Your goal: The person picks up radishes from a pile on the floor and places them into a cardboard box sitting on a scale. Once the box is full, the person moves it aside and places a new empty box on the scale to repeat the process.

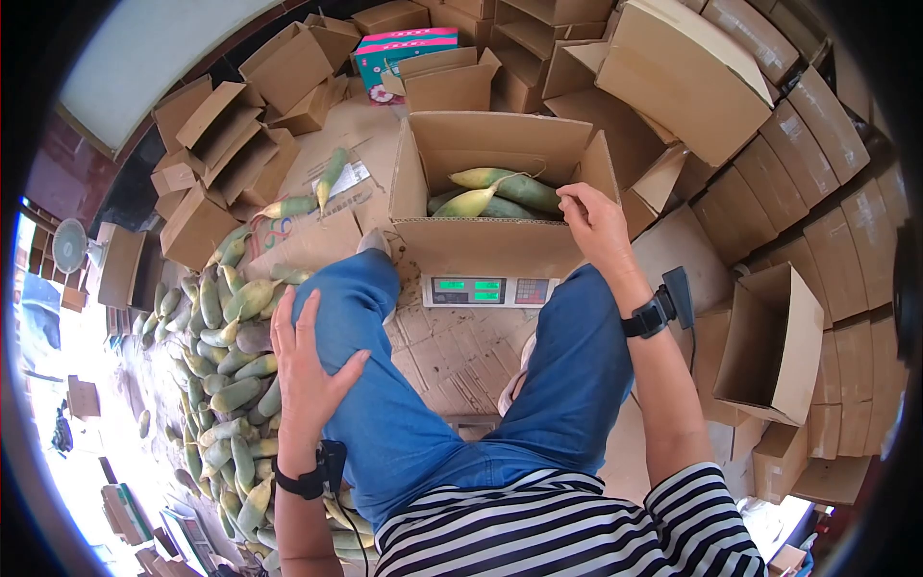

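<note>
Brown open-topped cardboard box (481,248) is holding long green vegetables (471,203), appar. on grey green-lit scale (488,290). R hand (594,226) is lying curled at box rim, hold unclear; L hand (306,361) is resting spread on blue-denim knee (354,298). Prob. weighing; next move's calling for R hand clear.

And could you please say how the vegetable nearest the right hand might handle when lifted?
The vegetable would probably feel stiff, as its body looks plump. Its skin seems smooth, so it may be slippery. Being long and rounded, it could roll if set down.
</note>
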`<state>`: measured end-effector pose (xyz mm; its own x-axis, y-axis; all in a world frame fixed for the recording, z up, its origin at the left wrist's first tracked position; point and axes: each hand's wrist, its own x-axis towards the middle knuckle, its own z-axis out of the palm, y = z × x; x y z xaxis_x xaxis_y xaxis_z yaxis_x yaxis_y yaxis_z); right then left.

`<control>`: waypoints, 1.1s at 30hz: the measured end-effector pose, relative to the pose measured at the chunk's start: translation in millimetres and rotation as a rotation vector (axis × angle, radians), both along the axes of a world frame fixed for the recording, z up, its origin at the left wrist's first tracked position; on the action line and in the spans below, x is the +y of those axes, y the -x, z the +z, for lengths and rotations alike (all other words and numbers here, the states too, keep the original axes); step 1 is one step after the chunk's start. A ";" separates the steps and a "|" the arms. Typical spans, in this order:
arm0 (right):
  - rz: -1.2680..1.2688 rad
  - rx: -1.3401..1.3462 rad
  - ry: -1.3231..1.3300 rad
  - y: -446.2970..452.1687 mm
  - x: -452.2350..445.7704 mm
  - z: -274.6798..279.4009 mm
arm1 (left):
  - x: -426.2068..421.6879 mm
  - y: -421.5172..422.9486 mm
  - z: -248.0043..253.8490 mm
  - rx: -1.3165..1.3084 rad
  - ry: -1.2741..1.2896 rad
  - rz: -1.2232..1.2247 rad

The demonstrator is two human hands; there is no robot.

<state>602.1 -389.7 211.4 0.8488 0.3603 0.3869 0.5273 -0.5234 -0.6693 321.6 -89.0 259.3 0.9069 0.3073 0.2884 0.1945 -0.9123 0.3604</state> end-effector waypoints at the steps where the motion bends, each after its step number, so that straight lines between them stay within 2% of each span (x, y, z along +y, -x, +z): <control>1: -0.002 0.005 0.006 0.5 0.2 0.3 | 0.1 0.1 -0.6 -0.004 0.001 0.000; 8: -0.006 -0.016 -0.067 -1.3 1.9 -4.3 | -2.1 0.4 0.7 0.000 0.023 0.007; 33: 0.013 -0.025 -0.002 -0.8 2.3 -1.7 | 0.3 -1.2 -3.3 -0.042 0.018 -0.012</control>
